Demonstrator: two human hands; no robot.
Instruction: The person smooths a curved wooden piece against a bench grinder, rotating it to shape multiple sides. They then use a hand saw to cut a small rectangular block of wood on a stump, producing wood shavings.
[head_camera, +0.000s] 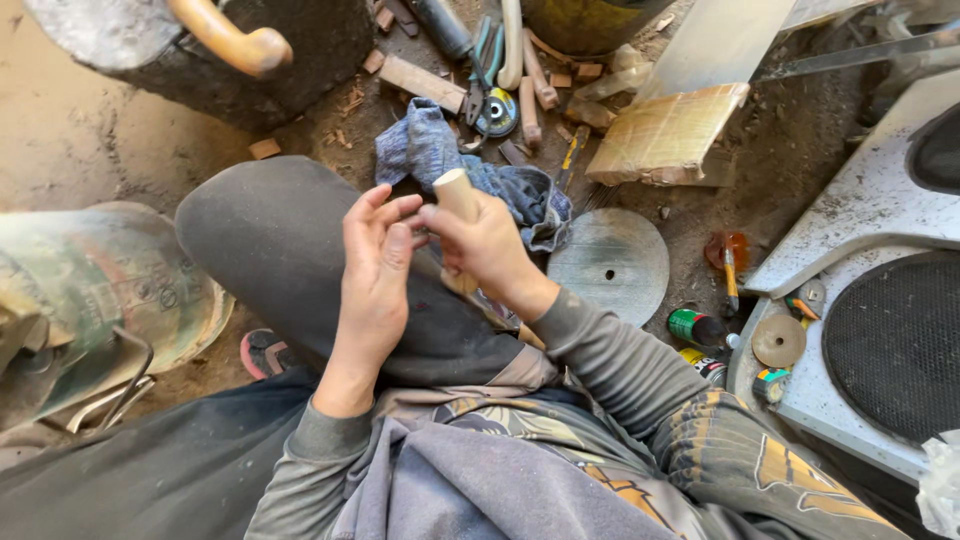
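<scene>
My right hand (490, 245) is closed around a short pale wooden handle (457, 195), whose rounded end sticks up above my fingers over my raised knee. My left hand (375, 270) is held just left of it, palm turned toward the handle and fingers spread, fingertips close to my right thumb; I cannot tell whether they touch the wood. A crumpled blue cloth (440, 150) lies on the ground just beyond both hands.
A round grey disc (610, 262) lies on the dirt to the right. Wood offcuts, pliers (483, 65) and a grinding wheel sit further off. A wood block (665, 135), a green can (695, 327) and a grey machine housing (880, 210) stand right; a sack (90, 290) lies left.
</scene>
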